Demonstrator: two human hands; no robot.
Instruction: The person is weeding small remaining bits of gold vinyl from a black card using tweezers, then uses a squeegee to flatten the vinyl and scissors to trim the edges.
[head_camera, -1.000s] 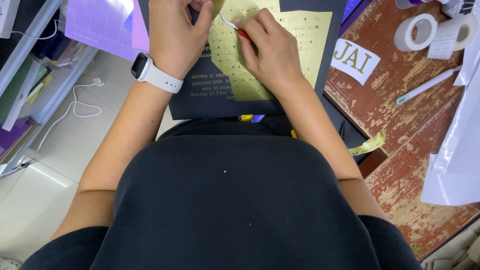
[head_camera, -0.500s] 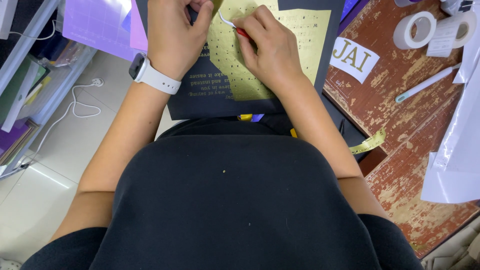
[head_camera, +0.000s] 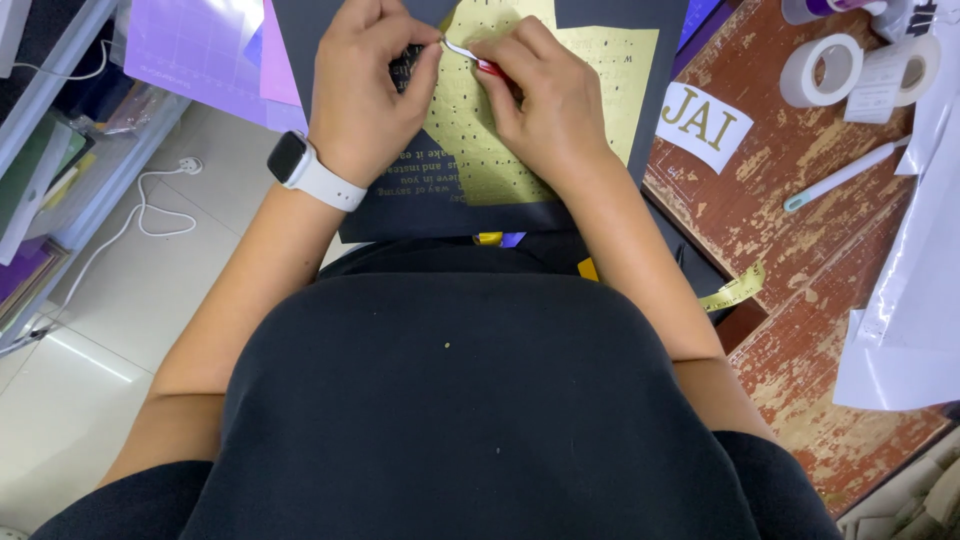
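A dark sheet (head_camera: 640, 120) with a gold vinyl layer (head_camera: 480, 150) lies across my lap, gold lettering showing along its near edge. My right hand (head_camera: 545, 95) pinches a thin metal weeding tool with a red grip (head_camera: 472, 58), its tip pointed left onto the gold layer. My left hand (head_camera: 368, 85), a white smartwatch (head_camera: 305, 170) on its wrist, presses down on the sheet's left part, fingertips close to the tool's tip.
A worn red wooden table (head_camera: 800, 200) stands to the right with two tape rolls (head_camera: 822, 68), a white pen (head_camera: 840, 175), a lettered white label (head_camera: 705, 120) and white sheets (head_camera: 900, 330). Purple sheets (head_camera: 195, 50) and shelves are at left; a white cable (head_camera: 140, 215) lies on the floor.
Both hands shifted slightly up the sheet; the tool stays pinched in my right hand. Otherwise little differs.
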